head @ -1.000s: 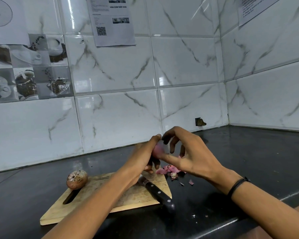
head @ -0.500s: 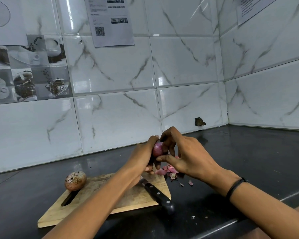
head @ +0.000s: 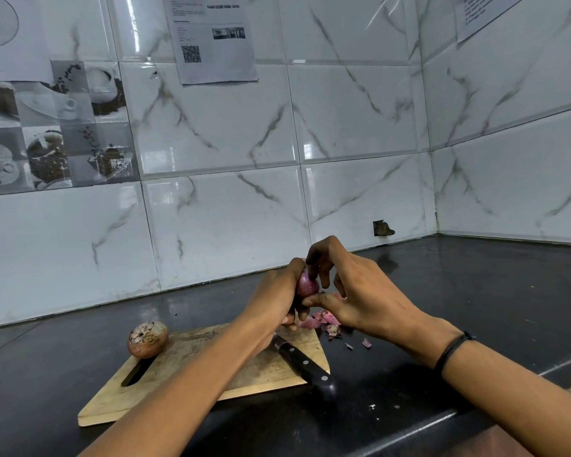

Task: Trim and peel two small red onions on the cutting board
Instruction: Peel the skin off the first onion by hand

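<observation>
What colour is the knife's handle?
The knife handle is black with small silver rivets, seen in the head view.

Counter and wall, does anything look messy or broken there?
Yes. Pink onion peels lie scattered on the black counter just off the right corner of the cutting board. The handle of the knife sticks out past the board's edge. A wall tile has a broken, dark hole just above the counter.
</observation>
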Tool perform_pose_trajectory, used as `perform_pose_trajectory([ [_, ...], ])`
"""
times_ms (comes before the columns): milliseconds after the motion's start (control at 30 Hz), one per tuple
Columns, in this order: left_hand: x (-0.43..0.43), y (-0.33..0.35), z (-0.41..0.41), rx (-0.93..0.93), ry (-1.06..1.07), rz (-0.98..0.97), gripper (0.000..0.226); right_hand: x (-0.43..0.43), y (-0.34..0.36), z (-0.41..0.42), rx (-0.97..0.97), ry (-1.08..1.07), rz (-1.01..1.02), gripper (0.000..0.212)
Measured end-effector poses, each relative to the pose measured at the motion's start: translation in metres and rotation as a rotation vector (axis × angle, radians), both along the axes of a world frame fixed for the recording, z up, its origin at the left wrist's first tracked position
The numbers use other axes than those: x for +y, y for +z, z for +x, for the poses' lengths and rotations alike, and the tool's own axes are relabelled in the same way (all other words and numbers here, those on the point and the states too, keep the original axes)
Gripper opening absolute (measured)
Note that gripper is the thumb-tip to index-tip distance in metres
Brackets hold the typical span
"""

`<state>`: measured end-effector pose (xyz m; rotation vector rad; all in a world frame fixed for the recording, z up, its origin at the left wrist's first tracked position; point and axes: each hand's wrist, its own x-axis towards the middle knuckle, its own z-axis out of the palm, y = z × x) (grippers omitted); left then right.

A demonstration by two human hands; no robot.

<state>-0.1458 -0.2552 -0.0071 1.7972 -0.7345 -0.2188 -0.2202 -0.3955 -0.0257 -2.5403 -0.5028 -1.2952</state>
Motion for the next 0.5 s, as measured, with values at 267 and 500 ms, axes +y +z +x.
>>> perform_pose_trajectory([
  [267,0.0025,0.0039,0.0009,0.034,-0.031,-0.041,0.059,-0.0027,-0.0023,0.0024,-0.047,-0.01,0.095,0.051],
  [500,0.002,0.0029,0.0022,0.034,-0.023,-0.038,0.059,-0.0023,-0.0007,0.0029,-0.067,0.015,0.128,0.063],
])
